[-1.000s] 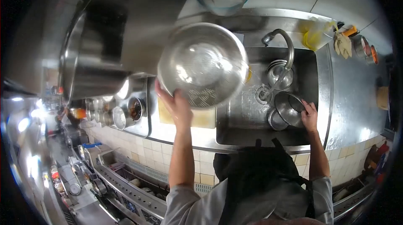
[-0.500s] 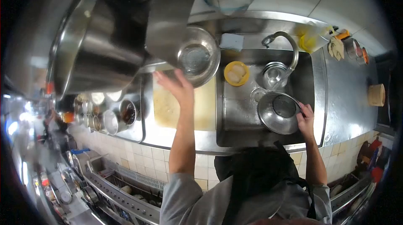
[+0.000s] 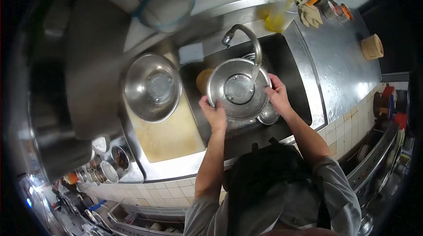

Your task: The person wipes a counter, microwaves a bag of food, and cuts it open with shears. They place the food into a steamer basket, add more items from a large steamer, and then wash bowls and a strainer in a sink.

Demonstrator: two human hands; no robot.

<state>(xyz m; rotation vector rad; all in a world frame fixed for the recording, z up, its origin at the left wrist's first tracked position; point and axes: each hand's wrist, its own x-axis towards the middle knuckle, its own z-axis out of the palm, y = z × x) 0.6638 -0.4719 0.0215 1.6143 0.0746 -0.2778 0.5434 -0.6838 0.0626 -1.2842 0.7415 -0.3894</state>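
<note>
Both hands hold a wide steel mixing bowl (image 3: 220,82) by its rim over the sink (image 3: 288,73). My left hand (image 3: 214,115) grips the lower left rim, thumb over the edge. On the right rim, my right hand (image 3: 278,94) is closed the same way. The curved tap (image 3: 257,46) reaches over the bowl, and what looks like a stream of water falls into it. A round yellow dish (image 3: 202,80) shows partly behind the bowl's left side. Below its right side peeks a small metal bowl (image 3: 269,116).
A second steel bowl (image 3: 152,99) stands on the cutting board (image 3: 165,141) at left. A blue-rimmed strainer (image 3: 169,7) is by the wall. A yellow-tinted jug (image 3: 277,18), a cloth (image 3: 310,16) and a wooden container (image 3: 372,46) are at right; small pots (image 3: 109,171) stand lower left.
My left hand has left the bowl on the cutting board and taken hold of the other bowl's rim. That bowl has come left and up under the tap. The view has turned.
</note>
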